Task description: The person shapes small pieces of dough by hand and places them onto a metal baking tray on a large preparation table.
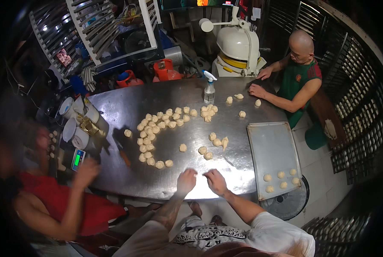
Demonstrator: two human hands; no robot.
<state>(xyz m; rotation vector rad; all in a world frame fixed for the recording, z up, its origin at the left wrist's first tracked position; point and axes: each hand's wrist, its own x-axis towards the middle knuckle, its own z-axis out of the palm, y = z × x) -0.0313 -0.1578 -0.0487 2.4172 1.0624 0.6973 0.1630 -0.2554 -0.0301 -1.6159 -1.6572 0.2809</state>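
Note:
Above the near edge of the steel table, my left hand [186, 181] is closed, fingers curled inward. Beside it, my right hand [216, 181] is also closed, its fingertips pointing at the left ones across a small gap. Whatever the fingers may pinch is too small or hidden to make out. Just beyond them lies a single dough ball [183, 147]. A pair of dough balls [205, 153] rests ahead of my right hand, with more balls and a twisted dough piece [225, 142] farther on. To the left, many dough balls [150, 132] form a curved band.
A baking tray [268, 150] with several dough pieces stands at the right. A spray bottle [209, 92] is at the back. On the left are a scale [78, 159], tubs [80, 139] and a knife-like tool [125, 157]. Co-workers stand left [67, 205] and far right [298, 81].

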